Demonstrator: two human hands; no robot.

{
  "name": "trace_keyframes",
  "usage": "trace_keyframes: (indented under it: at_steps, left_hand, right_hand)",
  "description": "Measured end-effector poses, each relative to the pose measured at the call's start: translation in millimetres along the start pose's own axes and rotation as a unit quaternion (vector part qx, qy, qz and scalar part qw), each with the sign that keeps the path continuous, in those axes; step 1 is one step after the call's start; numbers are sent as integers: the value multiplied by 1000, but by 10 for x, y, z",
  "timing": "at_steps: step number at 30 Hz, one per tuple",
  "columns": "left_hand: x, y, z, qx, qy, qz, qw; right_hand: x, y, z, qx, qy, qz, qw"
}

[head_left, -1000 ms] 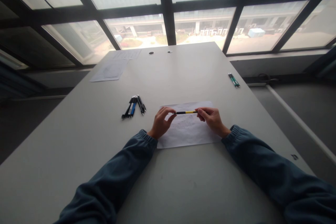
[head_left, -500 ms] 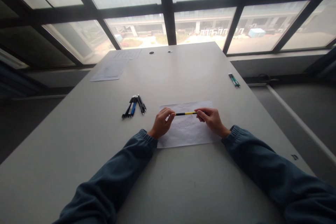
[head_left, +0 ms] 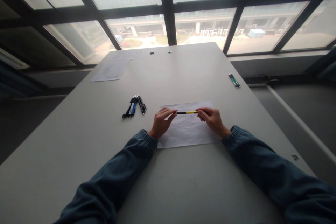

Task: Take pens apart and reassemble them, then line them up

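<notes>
Fingertip pinches at pen [head_left: 187, 112] ends

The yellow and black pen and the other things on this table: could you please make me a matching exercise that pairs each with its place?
Things:
1. yellow and black pen
2. bundle of pens
3. pair of green pens
4. sheet of paper

Places:
A. near the table's right edge
B. flat on the table under both hands
C. held level between the left hand and the right hand
D. on the table, left of the hands

Pairs: 1-C, 2-D, 3-A, 4-B
</notes>
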State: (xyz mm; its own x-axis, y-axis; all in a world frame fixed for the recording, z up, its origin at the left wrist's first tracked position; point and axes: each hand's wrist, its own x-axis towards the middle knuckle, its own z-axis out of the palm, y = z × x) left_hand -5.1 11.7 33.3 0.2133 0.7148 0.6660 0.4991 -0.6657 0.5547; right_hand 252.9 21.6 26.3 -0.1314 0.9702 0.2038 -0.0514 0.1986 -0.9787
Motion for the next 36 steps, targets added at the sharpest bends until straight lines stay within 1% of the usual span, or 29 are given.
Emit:
trace_keyframes:
  at_steps: [4,8,11,15,20,28,31,33,36]
  left_hand:
    - [10,3,7,11,-6,17,1000]
    - [14,16,-2,30,-1,11,1000]
    - [9,16,-9,41,-8,6,999]
    - [4,13,-13,50,-6,1,999]
    - [-6,9,-16,48,9,-19,999]
    - [-5,18,-26,51,38,-41,997]
    - [-6,17,-27,52,43,-47,997]
    - [-9,12,-25,48,42,-49,997]
    - [-17,-4,-19,39,29,-45,998]
  right_hand:
    - [-5,18,-19,-9,7,-7,1000]
    - [-8,38,-36,-21,6,-11,1000]
    - [-6,47,-55,-23,8,-13,1000]
    - [11,44,-110,-28,24,-15,999]
    - [79,26,-231,-30,66,-17,997]
    - [226,75,-423,22,178,23,984]
    - [257,99,-458,32,204,23,978]
    - [263,110,-469,18,204,13,979]
    - [253,120,-461,-40,171,-12,984]
